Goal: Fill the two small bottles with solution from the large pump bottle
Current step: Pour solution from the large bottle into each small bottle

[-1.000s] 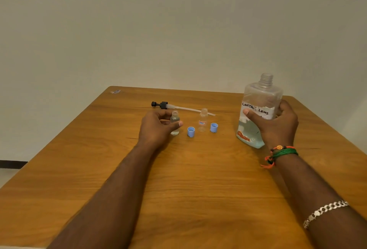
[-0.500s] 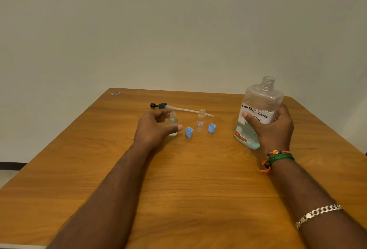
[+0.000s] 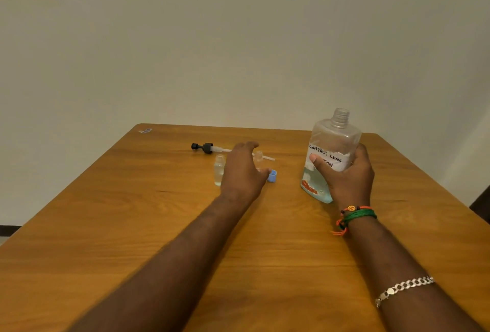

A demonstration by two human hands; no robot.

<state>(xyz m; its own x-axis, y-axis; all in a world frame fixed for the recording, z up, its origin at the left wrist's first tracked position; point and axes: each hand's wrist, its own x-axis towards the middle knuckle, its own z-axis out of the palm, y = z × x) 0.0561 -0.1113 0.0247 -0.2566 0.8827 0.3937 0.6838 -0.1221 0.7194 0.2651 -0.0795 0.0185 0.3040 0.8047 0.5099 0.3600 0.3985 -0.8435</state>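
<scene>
The large clear bottle [image 3: 334,138] has its pump off, an open neck and pale blue liquid in its lower part. My right hand [image 3: 347,175] is wrapped around it, and it leans slightly left near the table. One small bottle [image 3: 219,170] stands free, holding clear liquid, just left of my left hand [image 3: 242,172]. The second small bottle [image 3: 258,157] shows only partly, between that hand's spread thumb and fingers; I cannot tell if they touch it. A blue cap [image 3: 272,175] lies by the thumb. The other cap is hidden.
The removed black pump with its white tube [image 3: 205,147] lies flat behind the small bottles. A small scrap [image 3: 145,130] sits at the far left corner of the wooden table [image 3: 148,225]. A pale wall stands behind.
My left hand has let go of the first small bottle and moved right, around the second one, covering one blue cap. My right hand still holds the large bottle.
</scene>
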